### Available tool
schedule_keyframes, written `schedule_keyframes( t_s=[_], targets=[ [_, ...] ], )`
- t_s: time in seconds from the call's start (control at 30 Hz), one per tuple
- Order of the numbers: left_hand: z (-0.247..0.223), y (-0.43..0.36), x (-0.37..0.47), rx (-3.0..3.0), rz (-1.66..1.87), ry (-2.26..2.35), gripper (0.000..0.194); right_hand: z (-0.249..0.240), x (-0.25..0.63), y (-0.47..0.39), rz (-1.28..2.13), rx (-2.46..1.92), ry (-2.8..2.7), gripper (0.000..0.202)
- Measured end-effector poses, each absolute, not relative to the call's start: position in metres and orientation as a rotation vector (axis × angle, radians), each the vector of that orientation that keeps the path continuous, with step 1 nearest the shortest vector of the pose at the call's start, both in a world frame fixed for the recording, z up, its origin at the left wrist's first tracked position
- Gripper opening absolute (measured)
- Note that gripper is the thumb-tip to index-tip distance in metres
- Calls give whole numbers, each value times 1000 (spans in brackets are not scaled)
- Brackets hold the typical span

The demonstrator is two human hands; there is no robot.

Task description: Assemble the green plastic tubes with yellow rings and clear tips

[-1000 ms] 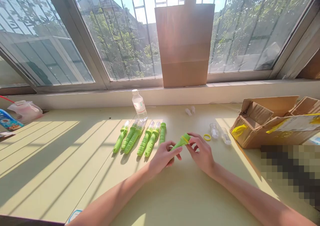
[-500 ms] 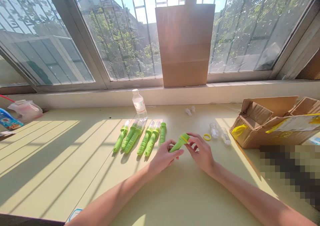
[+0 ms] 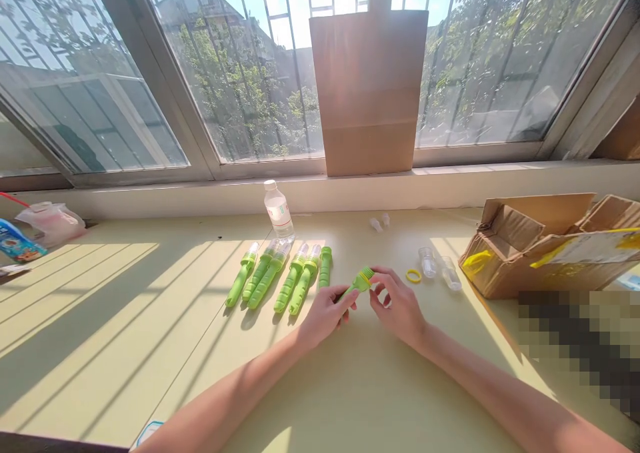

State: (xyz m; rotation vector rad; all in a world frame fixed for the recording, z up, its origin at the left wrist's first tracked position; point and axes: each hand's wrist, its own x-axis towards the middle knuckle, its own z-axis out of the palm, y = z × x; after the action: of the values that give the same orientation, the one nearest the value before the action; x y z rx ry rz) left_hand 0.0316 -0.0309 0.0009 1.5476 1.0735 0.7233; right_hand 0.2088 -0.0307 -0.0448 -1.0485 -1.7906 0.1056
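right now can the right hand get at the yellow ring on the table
Probably yes. The yellow ring lies flat on the table, just beyond the right hand, with nothing between them. But that hand's fingertips are on the bristle end of the green brush, which the left hand grips too.

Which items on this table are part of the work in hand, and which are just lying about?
In play:
left hand holding green brush
right hand at its bristle end
row of green brushes
yellow ring
clear caps

Lying about:
water bottle
cardboard box
cardboard sheet against the window
plastic bag
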Motion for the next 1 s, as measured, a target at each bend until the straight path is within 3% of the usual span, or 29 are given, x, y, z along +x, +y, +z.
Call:
schedule_keyframes(
  t_s=[1.0],
  targets=[
    [12,-35,34,1451,694,1005,38,-43,210,-33,14,-993,-1733,4]
  ],
)
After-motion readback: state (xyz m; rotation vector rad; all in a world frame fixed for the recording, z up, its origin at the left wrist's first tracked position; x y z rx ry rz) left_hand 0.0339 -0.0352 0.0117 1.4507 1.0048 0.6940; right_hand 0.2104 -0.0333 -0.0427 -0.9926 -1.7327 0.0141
